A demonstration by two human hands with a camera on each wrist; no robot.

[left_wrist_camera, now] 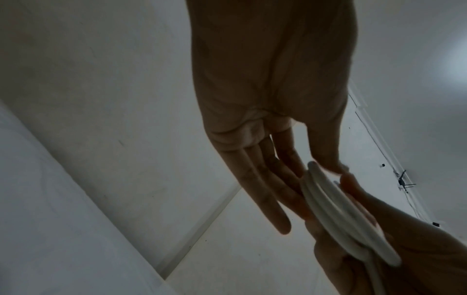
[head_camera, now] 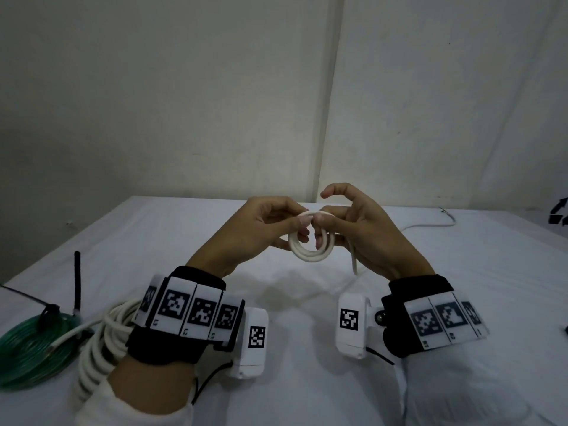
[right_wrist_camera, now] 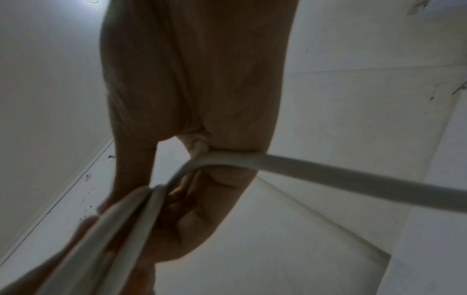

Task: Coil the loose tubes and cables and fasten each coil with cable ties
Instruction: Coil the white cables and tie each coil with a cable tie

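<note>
Mid-frame, left hand and right hand pinch the half-wound white cable coil; tail loose, untied. Green coil, lower left, looks tied.

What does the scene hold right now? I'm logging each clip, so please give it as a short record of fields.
in hand: small white cable coil, held above the table
left hand: pinches the coil's left side
right hand: holds the coil's right side, index finger raised
loose end: white cable tail trails across the table to the right
already coiled: green tube coil and thick white tube coil, at left
tie on small coil: none visible
</note>
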